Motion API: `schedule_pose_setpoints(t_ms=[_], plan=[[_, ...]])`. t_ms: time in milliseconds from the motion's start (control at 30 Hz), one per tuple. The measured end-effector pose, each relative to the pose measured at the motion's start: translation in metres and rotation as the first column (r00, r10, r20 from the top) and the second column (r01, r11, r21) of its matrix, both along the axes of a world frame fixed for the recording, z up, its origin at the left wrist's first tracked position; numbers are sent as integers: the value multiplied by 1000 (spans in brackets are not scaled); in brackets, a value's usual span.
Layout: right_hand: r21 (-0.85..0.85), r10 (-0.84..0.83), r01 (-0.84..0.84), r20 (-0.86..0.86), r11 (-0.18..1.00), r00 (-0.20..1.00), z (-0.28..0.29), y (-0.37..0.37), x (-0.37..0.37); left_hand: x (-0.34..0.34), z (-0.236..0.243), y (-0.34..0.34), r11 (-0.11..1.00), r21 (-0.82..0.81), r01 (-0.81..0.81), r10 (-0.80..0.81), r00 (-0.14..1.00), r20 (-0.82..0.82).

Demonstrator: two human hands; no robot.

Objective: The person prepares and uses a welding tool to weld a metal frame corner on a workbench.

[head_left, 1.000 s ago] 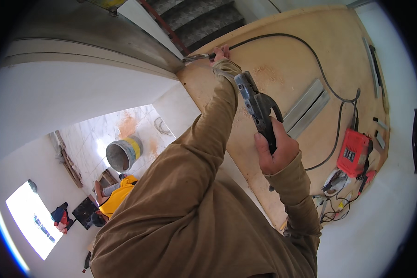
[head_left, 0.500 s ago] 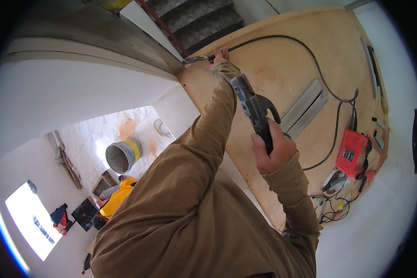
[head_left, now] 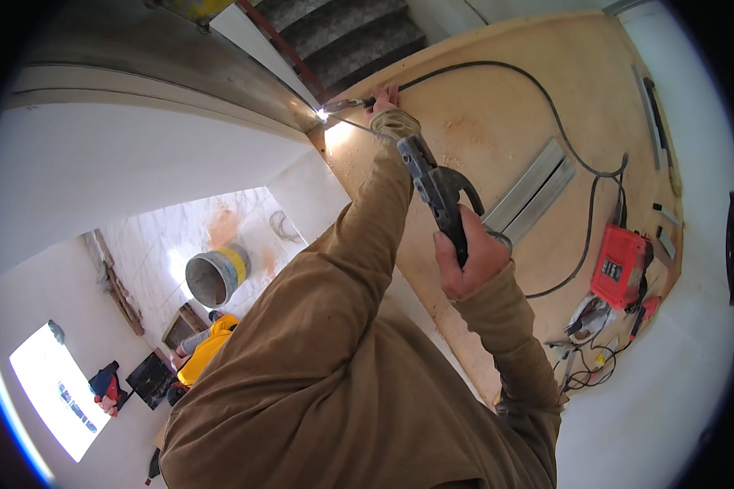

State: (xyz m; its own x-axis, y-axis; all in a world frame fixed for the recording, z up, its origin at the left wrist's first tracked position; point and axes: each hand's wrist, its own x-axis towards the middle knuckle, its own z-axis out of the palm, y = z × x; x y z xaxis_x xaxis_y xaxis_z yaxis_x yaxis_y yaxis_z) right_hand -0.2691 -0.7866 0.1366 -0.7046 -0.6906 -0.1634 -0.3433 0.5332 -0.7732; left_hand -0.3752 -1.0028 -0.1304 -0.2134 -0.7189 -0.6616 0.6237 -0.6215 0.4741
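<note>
- Grey metal electrode holder (head_left: 439, 189) sits clamped in my right hand (head_left: 469, 259), fist shut around its handle, its long axis running from 5 o'clock at my palm to 11 o'clock at its nose.
- My left hand (head_left: 386, 99) is far out at 12 o'clock, fingers pinched on a thin welding rod (head_left: 347, 104) whose tip throws a bright spark (head_left: 324, 115) at the edge of the steel beam (head_left: 179, 73).
- My two hands are well apart; the left is the one at the spark, and the holder's nose points up along my left sleeve (head_left: 359, 220) toward it.
- From the right hand, the spark lies at 11 o'clock, beyond the holder's front end.
- Black cable (head_left: 546, 98) loops from near my left hand across the plywood platform (head_left: 530, 73) toward 3 o'clock.
- A red welding machine (head_left: 620, 265) rests at 3 o'clock, with grey metal channels (head_left: 534, 191) between it and the holder.
- Far below, at 8 o'clock, stands a bucket (head_left: 214, 277), with a person in yellow (head_left: 205, 350) near it.
</note>
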Motion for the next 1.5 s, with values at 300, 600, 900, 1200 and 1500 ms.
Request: schedule_pose_setpoints(t_ms=[300, 600, 900, 1200, 1500], plan=[[-43, -21, 19, -33, 999, 999, -2, 6, 6, 0, 19, 3, 999, 42, -31, 30, 999, 19], [-51, -37, 36, -34, 998, 999, -3, 6, 2, -1, 10, 1, 999, 40, -13, 11, 999, 47], [-43, -109, 112, 76, 993, 991, -17, 7, -9, -7, 16, 1, 995, 65, -70, 67, 997, 42], [-75, 11, -12, -19, 997, 1000, -7, 7, -8, 1, 2, 4, 988, -40, 152, -149, 986, 74], [-62, -115, 123, 124, 990, 986, -12, 12, -16, -5, 6, -2, 999, 38, -35, 34, 999, 26]])
